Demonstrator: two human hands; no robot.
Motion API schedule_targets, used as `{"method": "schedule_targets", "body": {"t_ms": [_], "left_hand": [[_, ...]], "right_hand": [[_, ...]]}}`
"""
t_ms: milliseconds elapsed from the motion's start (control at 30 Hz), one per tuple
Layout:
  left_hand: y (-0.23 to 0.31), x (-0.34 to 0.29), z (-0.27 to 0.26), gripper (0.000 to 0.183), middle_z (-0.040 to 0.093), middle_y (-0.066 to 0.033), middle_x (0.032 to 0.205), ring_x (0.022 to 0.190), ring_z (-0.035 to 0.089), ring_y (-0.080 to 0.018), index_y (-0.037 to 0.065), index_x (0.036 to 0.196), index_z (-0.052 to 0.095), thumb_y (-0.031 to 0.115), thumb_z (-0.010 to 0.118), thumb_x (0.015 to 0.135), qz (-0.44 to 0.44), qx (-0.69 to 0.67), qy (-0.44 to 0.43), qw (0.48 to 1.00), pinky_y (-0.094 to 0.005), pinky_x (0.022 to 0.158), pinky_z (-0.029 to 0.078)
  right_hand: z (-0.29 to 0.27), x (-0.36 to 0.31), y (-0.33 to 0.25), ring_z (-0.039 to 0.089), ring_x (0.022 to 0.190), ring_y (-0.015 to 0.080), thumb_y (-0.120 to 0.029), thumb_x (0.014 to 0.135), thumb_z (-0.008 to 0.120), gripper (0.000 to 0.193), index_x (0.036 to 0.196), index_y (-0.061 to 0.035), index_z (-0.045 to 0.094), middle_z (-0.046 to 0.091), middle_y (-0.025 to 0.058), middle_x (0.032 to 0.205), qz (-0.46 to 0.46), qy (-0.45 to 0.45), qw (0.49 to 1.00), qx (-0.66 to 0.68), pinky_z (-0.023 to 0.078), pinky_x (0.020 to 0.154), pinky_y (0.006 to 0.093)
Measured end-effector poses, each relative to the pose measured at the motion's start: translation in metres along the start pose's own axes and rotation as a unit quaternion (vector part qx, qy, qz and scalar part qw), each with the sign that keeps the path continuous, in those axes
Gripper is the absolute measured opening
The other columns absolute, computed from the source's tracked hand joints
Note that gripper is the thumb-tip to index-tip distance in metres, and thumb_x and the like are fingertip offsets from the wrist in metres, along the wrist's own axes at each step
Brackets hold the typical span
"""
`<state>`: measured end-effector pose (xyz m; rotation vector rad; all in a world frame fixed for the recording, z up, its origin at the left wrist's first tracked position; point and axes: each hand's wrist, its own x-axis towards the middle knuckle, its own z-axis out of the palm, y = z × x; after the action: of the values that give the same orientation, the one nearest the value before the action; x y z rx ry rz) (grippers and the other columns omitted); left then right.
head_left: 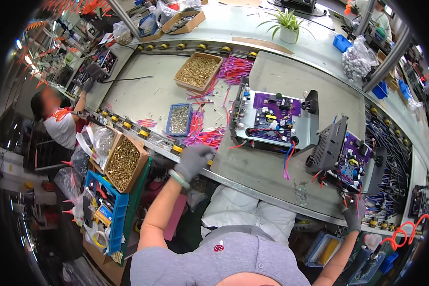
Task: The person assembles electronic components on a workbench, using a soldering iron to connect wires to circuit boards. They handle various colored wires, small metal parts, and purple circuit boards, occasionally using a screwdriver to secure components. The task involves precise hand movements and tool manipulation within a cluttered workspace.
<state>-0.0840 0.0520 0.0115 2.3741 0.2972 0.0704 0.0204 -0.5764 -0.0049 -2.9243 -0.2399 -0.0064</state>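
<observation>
My left hand (193, 163), in a grey glove with a pale bangle at the wrist, hovers by the near table edge, its fingers curled; whatever they may hold is hidden. Just beyond it lies a pile of red and purple wires (206, 137). At the right, my gloved right hand (353, 215) closes around thin wires (357, 201) at the near end of a unit with a purple circuit board (352, 155) and a dark grey perforated panel (330, 144). A second open unit with a purple board (274, 112) lies left of it, red and blue wires (288, 161) hanging out.
A box of brass-coloured parts (199, 71) and a blue bin of silver parts (178, 119) stand left. Another brass-filled box (124, 162) sits above a blue crate (113, 224). Dark cables (391, 152) pile at the right. A co-worker (59, 121) works at far left.
</observation>
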Motion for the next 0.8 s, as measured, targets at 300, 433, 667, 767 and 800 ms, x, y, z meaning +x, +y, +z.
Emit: {"method": "schedule_targets", "body": {"t_ms": [300,433,667,767,800], "left_hand": [[0.014,0.065,0.015,0.088,0.051,-0.0216,0.137,0.129,0.049,-0.0367,0.004,0.14,0.045,0.036,0.082,0.066,-0.041,-0.022,-0.177,0.983,-0.0406,0.109,0.041],[0.008,0.08,0.052,0.09,0.06,-0.0118,0.102,0.083,0.059,-0.0195,-0.006,0.138,0.031,0.016,0.081,0.065,-0.053,-0.104,-0.192,0.974,-0.0337,0.071,0.054],[0.026,0.079,0.079,0.086,0.039,-0.0232,0.139,0.127,0.041,-0.0326,-0.001,0.14,0.043,0.019,0.077,0.063,-0.069,-0.095,-0.212,0.97,-0.0381,0.104,0.039],[0.052,0.086,0.082,0.081,0.032,-0.0247,0.154,0.143,0.036,-0.0375,0.003,0.142,0.045,0.023,0.074,0.069,-0.078,-0.082,-0.25,0.962,-0.0402,0.115,0.034],[0.059,0.088,0.084,0.078,0.034,-0.0237,0.154,0.142,0.038,-0.0364,0.002,0.142,0.045,0.022,0.072,0.072,-0.055,-0.059,-0.219,0.972,-0.0401,0.114,0.035]], "right_hand": [[-0.029,0.003,-0.015,0.056,0.109,0.0436,-0.029,0.07,0.08,0.062,0.122,-0.0037,0.058,0.058,0.0232,0.119,0.02,0.016,0.999,-0.021,0.047,0.09,0.0474],[-0.052,-0.026,-0.041,0.063,0.106,0.0348,-0.015,0.082,0.073,0.043,0.121,-0.0013,0.061,0.063,0.0176,0.118,-0.039,0.135,0.989,0.037,0.051,0.088,0.0426],[-0.101,-0.019,-0.135,0.066,0.098,0.0277,0.002,0.086,0.066,0.026,0.112,0.0026,0.065,0.067,0.0165,0.111,-0.072,0.353,0.913,0.19,0.052,0.087,0.0369],[-0.126,0.014,-0.164,0.066,0.099,0.034,-0.009,0.086,0.071,0.028,0.113,-0.0012,0.065,0.068,0.0165,0.111,-0.148,0.325,0.927,0.115,0.052,0.084,0.0404],[-0.129,0.026,-0.174,0.066,0.098,0.0351,-0.012,0.085,0.072,0.031,0.114,-0.0019,0.065,0.068,0.0168,0.11,-0.16,0.308,0.93,0.121,0.051,0.085,0.0415]]}}
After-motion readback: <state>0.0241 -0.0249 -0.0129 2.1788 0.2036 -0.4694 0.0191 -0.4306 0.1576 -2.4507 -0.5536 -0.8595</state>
